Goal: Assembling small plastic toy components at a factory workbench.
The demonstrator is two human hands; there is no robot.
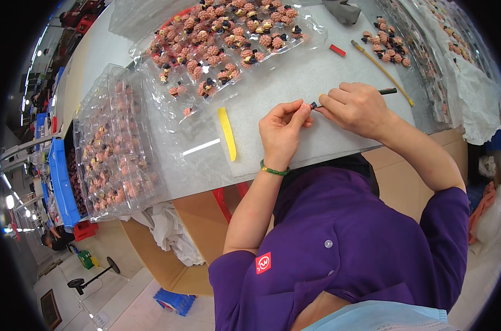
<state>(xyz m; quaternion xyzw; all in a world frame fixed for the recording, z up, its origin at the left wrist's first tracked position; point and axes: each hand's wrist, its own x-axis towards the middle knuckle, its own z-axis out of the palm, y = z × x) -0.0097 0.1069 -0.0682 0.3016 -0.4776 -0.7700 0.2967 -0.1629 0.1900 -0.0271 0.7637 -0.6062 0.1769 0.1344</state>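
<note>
My left hand (282,132), with a green bead bracelet at its wrist, pinches a small pink and dark figurine (313,105) between thumb and fingertips; the fingers hide most of it. My right hand (356,109) is closed around a slim black pen-like tool (388,91). Its rear end sticks out past the knuckles, and its tip meets the figurine or is very close to it. Both hands are above the pale sheet (316,71) near the table's front edge. Left of my left hand lies a yellow strip (227,134).
Clear plastic trays hold many pink figurines (212,52) at the back. Another stack of trays (115,149) stands at the left, beside a blue bin (63,182). At the right lie loose figurines (386,44), a yellow-brown stick (383,71) and a red block (337,51).
</note>
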